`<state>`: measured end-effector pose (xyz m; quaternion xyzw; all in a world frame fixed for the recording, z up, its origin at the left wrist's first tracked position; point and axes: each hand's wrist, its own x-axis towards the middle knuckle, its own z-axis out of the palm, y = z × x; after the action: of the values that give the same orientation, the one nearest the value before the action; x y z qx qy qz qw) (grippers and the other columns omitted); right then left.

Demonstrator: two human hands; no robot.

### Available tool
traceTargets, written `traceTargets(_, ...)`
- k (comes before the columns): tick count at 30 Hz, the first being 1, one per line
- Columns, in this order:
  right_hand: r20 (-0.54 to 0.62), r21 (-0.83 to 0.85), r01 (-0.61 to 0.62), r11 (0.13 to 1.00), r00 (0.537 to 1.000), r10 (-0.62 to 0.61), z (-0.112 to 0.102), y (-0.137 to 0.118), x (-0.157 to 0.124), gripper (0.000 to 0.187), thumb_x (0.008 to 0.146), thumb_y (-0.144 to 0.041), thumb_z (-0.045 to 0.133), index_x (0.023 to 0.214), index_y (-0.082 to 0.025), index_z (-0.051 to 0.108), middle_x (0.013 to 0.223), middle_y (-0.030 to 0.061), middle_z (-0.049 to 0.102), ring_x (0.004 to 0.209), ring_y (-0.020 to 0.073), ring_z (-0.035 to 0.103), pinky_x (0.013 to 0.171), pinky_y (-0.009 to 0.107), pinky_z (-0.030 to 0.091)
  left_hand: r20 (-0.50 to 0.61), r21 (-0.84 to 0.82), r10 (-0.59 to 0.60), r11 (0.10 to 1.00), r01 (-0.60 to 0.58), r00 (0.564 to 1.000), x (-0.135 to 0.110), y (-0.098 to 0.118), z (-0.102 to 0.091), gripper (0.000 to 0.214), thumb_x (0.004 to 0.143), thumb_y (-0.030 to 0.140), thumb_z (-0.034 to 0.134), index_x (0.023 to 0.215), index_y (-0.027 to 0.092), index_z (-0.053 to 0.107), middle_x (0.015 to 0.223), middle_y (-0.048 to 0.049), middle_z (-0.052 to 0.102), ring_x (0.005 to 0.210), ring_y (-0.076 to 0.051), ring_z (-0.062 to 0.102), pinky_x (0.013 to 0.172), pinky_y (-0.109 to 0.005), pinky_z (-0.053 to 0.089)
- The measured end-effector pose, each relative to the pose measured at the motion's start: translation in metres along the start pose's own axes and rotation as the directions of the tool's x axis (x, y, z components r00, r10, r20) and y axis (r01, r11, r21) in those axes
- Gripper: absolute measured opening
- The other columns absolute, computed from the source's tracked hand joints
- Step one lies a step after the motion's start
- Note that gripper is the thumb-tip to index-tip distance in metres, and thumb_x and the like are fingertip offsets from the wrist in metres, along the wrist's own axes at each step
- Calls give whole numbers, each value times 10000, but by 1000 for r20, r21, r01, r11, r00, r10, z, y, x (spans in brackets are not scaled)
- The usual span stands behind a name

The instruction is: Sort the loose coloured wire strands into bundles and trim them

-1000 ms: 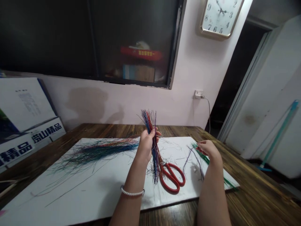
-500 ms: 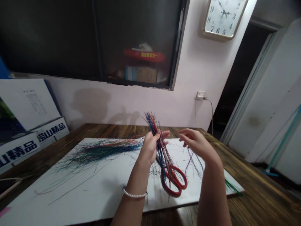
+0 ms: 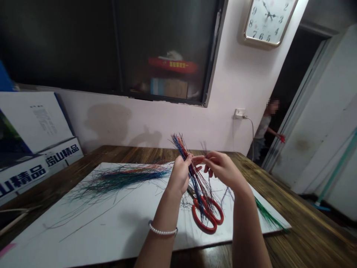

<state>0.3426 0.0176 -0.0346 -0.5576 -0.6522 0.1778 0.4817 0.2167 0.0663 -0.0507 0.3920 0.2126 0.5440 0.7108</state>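
My left hand (image 3: 180, 174) is closed round a bundle of thin red, blue and dark strands (image 3: 192, 174), held upright above the white sheet (image 3: 117, 223). My right hand (image 3: 221, 169) has its fingers pinched on a few thin strands right next to the bundle, touching the left fingertips. Red-handled scissors (image 3: 208, 214) lie on the sheet below both hands. A long spread of loose coloured strands (image 3: 122, 178) lies to the left of my left hand.
The sheet lies on a dark wooden table (image 3: 301, 230). Green strands (image 3: 266, 216) lie at the sheet's right edge. White printed boards (image 3: 33, 149) lean at the left. A wall clock (image 3: 267, 20) hangs above. A person (image 3: 264, 130) stands in the doorway at the right.
My right hand rose from the green strands at the right and came over to the bundle, now pinching strands beside my left fingers. A person has appeared in the doorway.
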Motion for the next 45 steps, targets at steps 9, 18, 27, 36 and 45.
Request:
traceTargets(9,-371,-71,-183,980,917,145,-46,71,6,333,812,-397,469,847,-127,660,521,-7,477,453,128,424,443,258,299,-49,-89,-9,996,5,999,-2,8,-3,138,873,86,485,744,135,498,537,50,463,396,-30,389,480,-161,401)
traceTargets(18,-339,-126,-193,973,930,141,-39,60,3,306,757,-353,567,962,-136,633,885,144,671,728,240,629,604,339,469,-117,-243,-119,966,88,986,4,10,-5,218,882,20,394,719,117,504,635,-39,549,529,-75,540,535,-179,465)
traceTargets(27,75,-158,225,961,974,-216,27,-25,-3,154,732,-72,532,762,-167,650,737,22,657,617,118,547,554,225,415,-138,-276,-103,959,61,985,1,8,2,188,893,59,409,737,145,466,789,-128,675,769,-194,673,724,-336,543)
traceTargets(36,30,-299,198,934,980,-198,34,-11,0,212,627,-2,481,704,-170,586,668,22,596,595,136,494,543,246,349,-67,-266,-99,961,78,993,0,6,1,143,892,90,437,790,120,533,815,-140,695,792,-209,676,787,-387,530)
traceTargets(45,-13,-285,171,943,983,-182,38,-8,3,208,623,-24,464,700,-178,582,612,8,579,557,124,439,534,246,317,-101,-237,-73,970,47,992,4,2,-1,159,898,126,446,784,112,556,672,-94,652,761,-205,666,775,-366,527)
